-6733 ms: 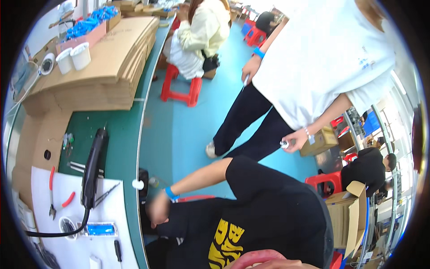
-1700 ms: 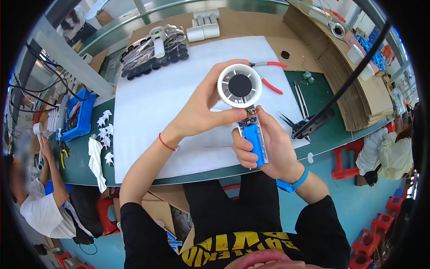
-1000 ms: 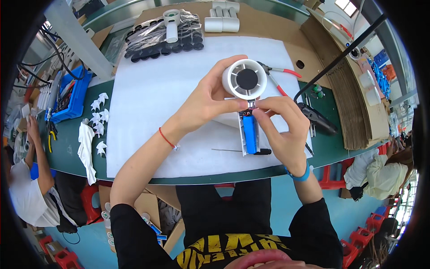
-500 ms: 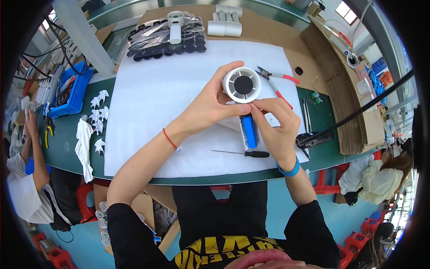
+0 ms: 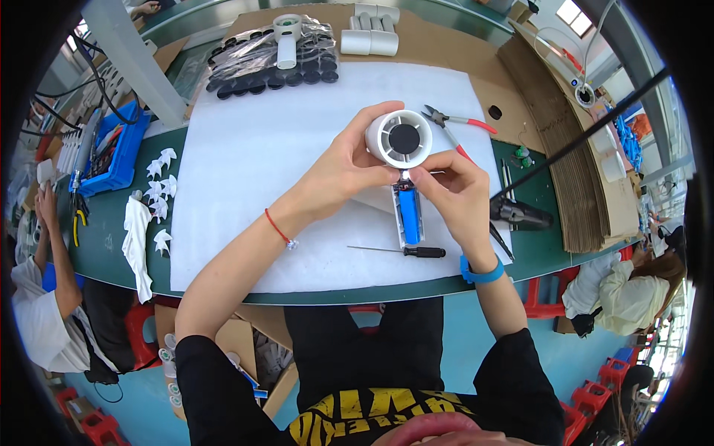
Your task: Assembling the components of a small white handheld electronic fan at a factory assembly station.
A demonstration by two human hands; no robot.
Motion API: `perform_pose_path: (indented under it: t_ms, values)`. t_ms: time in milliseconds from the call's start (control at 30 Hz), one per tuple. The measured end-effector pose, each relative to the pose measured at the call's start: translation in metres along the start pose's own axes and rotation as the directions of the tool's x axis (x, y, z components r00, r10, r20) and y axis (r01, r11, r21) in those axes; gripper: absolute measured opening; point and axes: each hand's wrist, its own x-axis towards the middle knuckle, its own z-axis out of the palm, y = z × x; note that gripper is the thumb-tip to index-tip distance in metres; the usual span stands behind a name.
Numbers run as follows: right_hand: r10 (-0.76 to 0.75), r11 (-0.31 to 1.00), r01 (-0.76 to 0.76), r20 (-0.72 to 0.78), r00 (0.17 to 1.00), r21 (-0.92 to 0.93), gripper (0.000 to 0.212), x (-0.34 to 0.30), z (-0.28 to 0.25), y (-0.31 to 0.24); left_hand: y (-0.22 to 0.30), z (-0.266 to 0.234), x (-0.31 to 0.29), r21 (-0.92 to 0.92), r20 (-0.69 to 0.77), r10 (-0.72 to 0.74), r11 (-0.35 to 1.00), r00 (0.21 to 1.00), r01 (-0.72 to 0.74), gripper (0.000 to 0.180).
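Observation:
A white handheld fan [image 5: 404,139] is raised over the white foam sheet, its round spoked housing with a black centre disc facing up. My left hand [image 5: 335,178] wraps the housing from the left, thumb at the neck. Against the neck's right side, the thumb and fingers of my right hand [image 5: 457,195] pinch closed; any small part between them is hidden. The handle is uncovered below, showing a blue battery [image 5: 410,215] and, at its top, a small area of inner parts. Under the handle lies a black-handled screwdriver [image 5: 424,253].
Red-handled cutters [image 5: 476,123] lie beyond my right hand. White fan blades [image 5: 161,189], a white glove [image 5: 137,241] and a blue tool bin [image 5: 123,160] stand left. Bagged black caps [image 5: 260,74] and another fan [image 5: 286,44] are at the back, with stacked cardboard [image 5: 580,171] right. A co-worker sits left.
My right hand has shifted slightly left and down at the neck, and my left thumb has drawn back left. More of the handle's inside and the battery now shows.

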Motion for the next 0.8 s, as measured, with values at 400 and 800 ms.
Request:
perform_pose_path:
  t_ms: [400,800]
  values:
    - [0.192,0.962,-0.213,0.132,0.973,0.171,0.014,0.007,-0.004,0.000,-0.003,0.004,-0.001,0.139,-0.013,0.029,0.990,0.999,-0.027,0.071]
    - [0.208,0.936,-0.233,0.118,0.971,0.264,0.014,0.006,0.003,0.004,-0.004,0.002,-0.001,-0.008,-0.140,-0.110,0.994,0.984,0.110,0.063]
